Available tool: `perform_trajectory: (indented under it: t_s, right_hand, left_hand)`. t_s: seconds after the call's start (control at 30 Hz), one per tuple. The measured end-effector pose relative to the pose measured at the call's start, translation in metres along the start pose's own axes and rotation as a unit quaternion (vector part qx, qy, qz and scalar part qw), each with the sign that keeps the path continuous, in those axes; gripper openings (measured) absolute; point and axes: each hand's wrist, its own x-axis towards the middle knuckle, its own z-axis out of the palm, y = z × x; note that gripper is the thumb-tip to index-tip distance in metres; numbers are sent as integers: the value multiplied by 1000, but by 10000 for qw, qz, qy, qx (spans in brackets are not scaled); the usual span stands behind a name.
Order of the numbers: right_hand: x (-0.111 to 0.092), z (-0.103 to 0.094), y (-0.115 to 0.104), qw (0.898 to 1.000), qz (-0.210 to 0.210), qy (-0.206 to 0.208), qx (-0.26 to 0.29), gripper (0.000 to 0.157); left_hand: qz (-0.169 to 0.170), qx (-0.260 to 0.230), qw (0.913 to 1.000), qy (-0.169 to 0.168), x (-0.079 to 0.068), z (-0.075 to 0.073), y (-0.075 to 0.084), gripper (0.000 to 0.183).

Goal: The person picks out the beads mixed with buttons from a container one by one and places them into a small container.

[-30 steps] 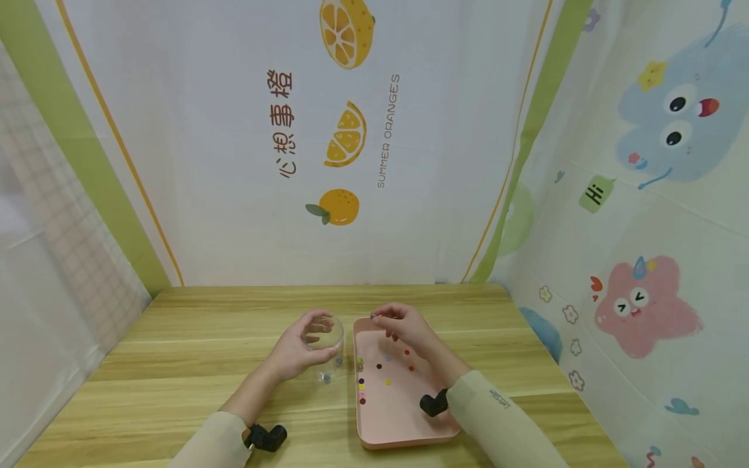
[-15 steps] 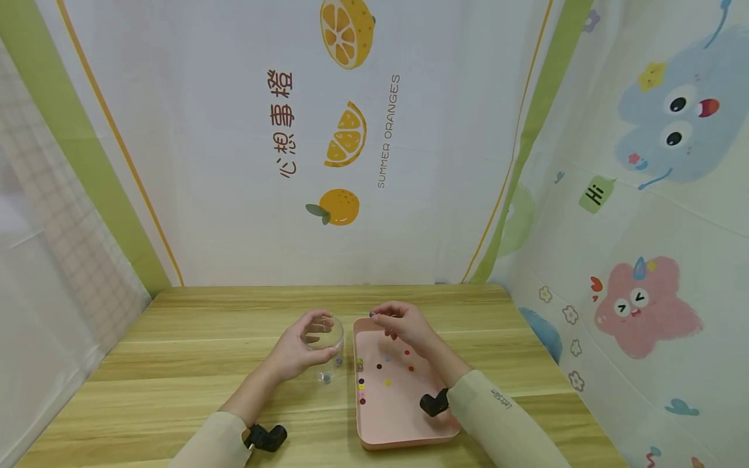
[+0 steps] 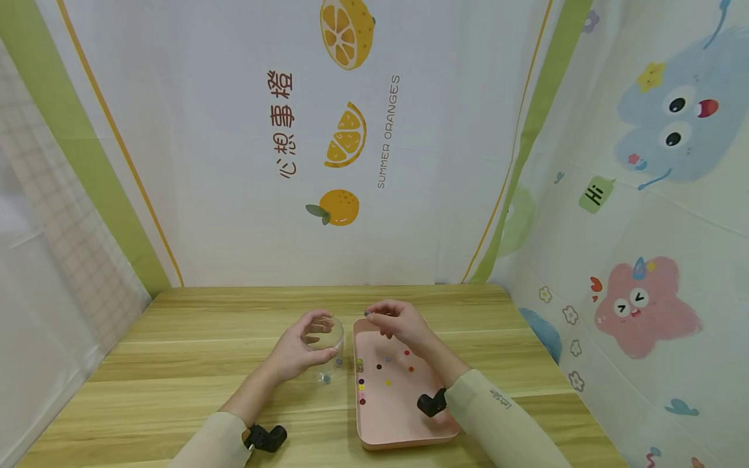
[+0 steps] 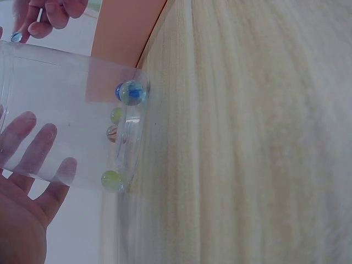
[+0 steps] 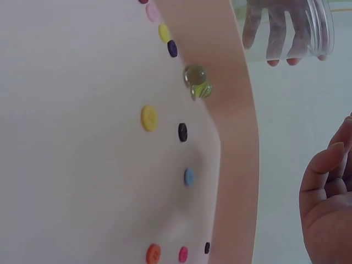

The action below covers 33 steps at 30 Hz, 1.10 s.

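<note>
My left hand [image 3: 292,351] curls round a clear plastic jar [image 4: 66,82], which stands upright on the table. Several glass marbles lie at the jar's bottom, among them a blue one [image 4: 133,93] and a yellow-green one [image 4: 111,180]. Between thumb and fingertip, my right hand [image 3: 405,327] pinches a bluish marble [image 4: 16,37]. That hand is over the far end of the pink tray [image 3: 404,422], with the marble near its far left corner, to the right of the jar's mouth. Two marbles [image 5: 196,76] rest against the tray's wall.
Loose buttons lie scattered in the tray, including a yellow button [image 5: 148,118], a light blue button [image 5: 188,177] and an orange button [image 5: 153,254]. Several more line its left wall. The wooden table [image 3: 193,364] meets a printed cloth [image 3: 234,253] at the back.
My right hand has shifted slightly left with the pinched marble, closer to the jar. The left hand and the jar have stayed in place.
</note>
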Motion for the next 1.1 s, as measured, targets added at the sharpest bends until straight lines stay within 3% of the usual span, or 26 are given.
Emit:
perform_trajectory:
  t_s: [1.1]
  right_hand:
    - [4, 21, -32, 9983, -268, -371, 353, 29]
  left_hand:
    - [-11, 36, 10000, -22, 0, 0, 1, 71]
